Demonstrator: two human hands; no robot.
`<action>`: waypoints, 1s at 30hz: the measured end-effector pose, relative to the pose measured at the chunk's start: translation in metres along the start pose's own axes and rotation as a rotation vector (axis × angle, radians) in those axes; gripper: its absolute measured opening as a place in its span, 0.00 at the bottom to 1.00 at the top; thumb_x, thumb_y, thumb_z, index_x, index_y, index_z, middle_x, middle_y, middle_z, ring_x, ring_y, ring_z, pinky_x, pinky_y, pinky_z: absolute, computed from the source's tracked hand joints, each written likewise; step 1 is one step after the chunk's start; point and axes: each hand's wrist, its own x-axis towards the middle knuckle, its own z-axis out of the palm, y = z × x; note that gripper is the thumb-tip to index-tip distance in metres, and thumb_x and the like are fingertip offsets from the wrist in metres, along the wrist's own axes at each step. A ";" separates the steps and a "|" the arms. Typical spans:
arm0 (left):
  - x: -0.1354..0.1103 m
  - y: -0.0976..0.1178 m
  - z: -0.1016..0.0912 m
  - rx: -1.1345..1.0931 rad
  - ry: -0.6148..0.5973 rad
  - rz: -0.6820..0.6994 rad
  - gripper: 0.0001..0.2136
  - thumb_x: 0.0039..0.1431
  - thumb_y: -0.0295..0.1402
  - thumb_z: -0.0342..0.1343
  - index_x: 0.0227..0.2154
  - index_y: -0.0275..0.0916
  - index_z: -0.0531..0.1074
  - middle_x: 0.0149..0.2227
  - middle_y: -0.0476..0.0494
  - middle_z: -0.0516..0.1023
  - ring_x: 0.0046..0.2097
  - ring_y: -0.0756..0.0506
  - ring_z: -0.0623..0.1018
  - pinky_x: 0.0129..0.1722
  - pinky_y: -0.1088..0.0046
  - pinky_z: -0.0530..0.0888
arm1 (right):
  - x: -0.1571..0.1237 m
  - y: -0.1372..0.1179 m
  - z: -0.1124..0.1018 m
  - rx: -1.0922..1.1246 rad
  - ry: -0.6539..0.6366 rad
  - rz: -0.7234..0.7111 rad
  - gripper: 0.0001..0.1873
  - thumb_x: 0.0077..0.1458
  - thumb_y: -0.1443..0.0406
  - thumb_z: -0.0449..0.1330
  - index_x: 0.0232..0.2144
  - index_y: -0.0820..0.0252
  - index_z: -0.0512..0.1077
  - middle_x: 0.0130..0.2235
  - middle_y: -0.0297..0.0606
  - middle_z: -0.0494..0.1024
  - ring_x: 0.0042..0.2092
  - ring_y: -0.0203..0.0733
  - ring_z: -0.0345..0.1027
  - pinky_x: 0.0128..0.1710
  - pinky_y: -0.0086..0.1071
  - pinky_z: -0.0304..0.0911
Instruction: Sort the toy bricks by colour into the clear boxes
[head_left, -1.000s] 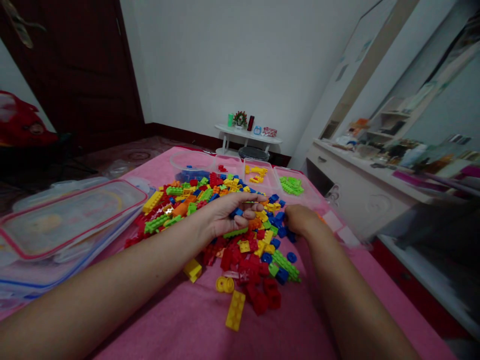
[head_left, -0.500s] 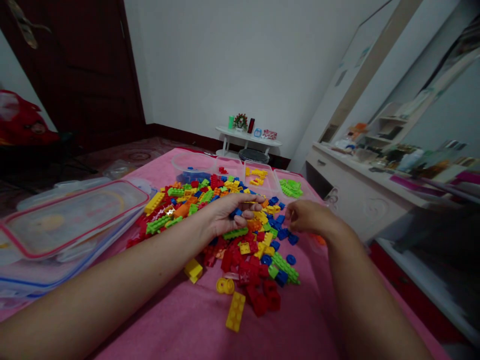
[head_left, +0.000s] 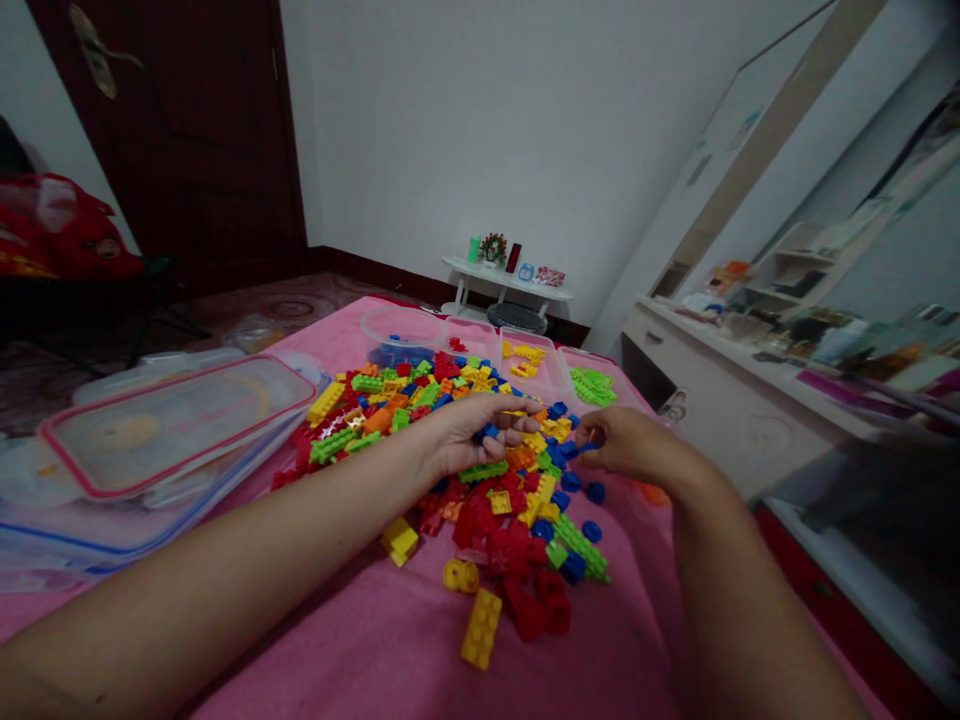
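A large heap of toy building bricks (head_left: 420, 400) in red, yellow, green, blue and orange is spread over the pink cloth (head_left: 375, 640). Above its middle is my left hand (head_left: 484, 435), palm turned inward and fingers curled around a blue brick (head_left: 487, 432). On the heap's right side my right hand (head_left: 611, 440) is bent down, thumb and fingertips pinched on a blue brick (head_left: 579, 449); its fingers partly hide it. More loose blue bricks (head_left: 595, 492) lie just below that hand. Closest to me lies a long yellow brick (head_left: 481, 628).
Clear plastic containers line the back: one with blue bricks (head_left: 401, 355), one with red, one with yellow pieces (head_left: 523, 358), one with green pieces (head_left: 592, 385). Stacked lids (head_left: 180, 420) lie on the left. Orange pieces (head_left: 651, 493) show beyond my right wrist.
My right fingers have closed on a blue brick at the heap's right side. My left hand keeps its blue brick. The whole view has shifted slightly.
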 end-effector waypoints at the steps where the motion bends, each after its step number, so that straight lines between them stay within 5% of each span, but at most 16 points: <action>1: 0.000 -0.001 0.000 -0.002 0.006 -0.029 0.06 0.56 0.29 0.52 0.36 0.33 0.69 0.26 0.44 0.71 0.18 0.58 0.64 0.11 0.89 0.52 | -0.003 -0.006 -0.007 0.071 0.080 -0.036 0.10 0.41 0.62 0.62 0.29 0.60 0.73 0.29 0.36 0.76 0.30 0.38 0.67 0.27 0.27 0.57; 5: 0.002 -0.003 -0.002 -0.056 -0.041 -0.091 0.16 0.60 0.43 0.45 0.37 0.34 0.68 0.30 0.37 0.74 0.21 0.53 0.69 0.11 0.87 0.57 | -0.012 -0.029 -0.024 0.401 0.323 -0.149 0.16 0.49 0.57 0.57 0.37 0.61 0.72 0.34 0.38 0.77 0.31 0.37 0.69 0.29 0.27 0.60; 8: 0.005 -0.003 -0.006 -0.094 -0.078 -0.035 0.13 0.60 0.38 0.47 0.35 0.33 0.68 0.27 0.41 0.72 0.20 0.55 0.68 0.11 0.89 0.55 | -0.005 -0.025 -0.015 0.298 0.412 -0.056 0.12 0.50 0.60 0.56 0.36 0.60 0.72 0.38 0.39 0.77 0.34 0.38 0.70 0.32 0.28 0.60; 15: 0.005 -0.004 -0.002 -0.038 -0.012 -0.037 0.05 0.57 0.25 0.49 0.33 0.32 0.69 0.24 0.48 0.67 0.18 0.59 0.63 0.11 0.90 0.50 | 0.023 0.008 0.041 -0.156 -0.009 0.127 0.19 0.41 0.70 0.58 0.40 0.55 0.72 0.42 0.41 0.77 0.43 0.45 0.70 0.35 0.30 0.57; 19: 0.002 -0.002 0.001 -0.028 0.019 -0.039 0.06 0.58 0.25 0.47 0.33 0.31 0.69 0.24 0.48 0.66 0.18 0.59 0.62 0.10 0.90 0.51 | 0.017 0.006 0.028 -0.166 0.004 0.123 0.12 0.44 0.67 0.58 0.35 0.57 0.72 0.38 0.40 0.77 0.40 0.43 0.70 0.32 0.28 0.56; 23: 0.002 -0.002 0.000 -0.032 0.025 -0.036 0.06 0.59 0.25 0.47 0.34 0.32 0.69 0.25 0.48 0.67 0.18 0.59 0.62 0.09 0.91 0.51 | 0.004 -0.004 0.007 -0.114 -0.143 0.058 0.13 0.39 0.62 0.62 0.32 0.56 0.72 0.32 0.35 0.77 0.34 0.39 0.69 0.29 0.27 0.55; 30: 0.005 -0.004 -0.004 -0.002 0.007 -0.015 0.05 0.58 0.24 0.48 0.34 0.31 0.69 0.24 0.48 0.67 0.18 0.59 0.62 0.10 0.90 0.51 | 0.008 -0.016 0.021 -0.302 -0.223 0.081 0.18 0.30 0.68 0.63 0.31 0.57 0.72 0.33 0.38 0.77 0.34 0.45 0.70 0.24 0.29 0.53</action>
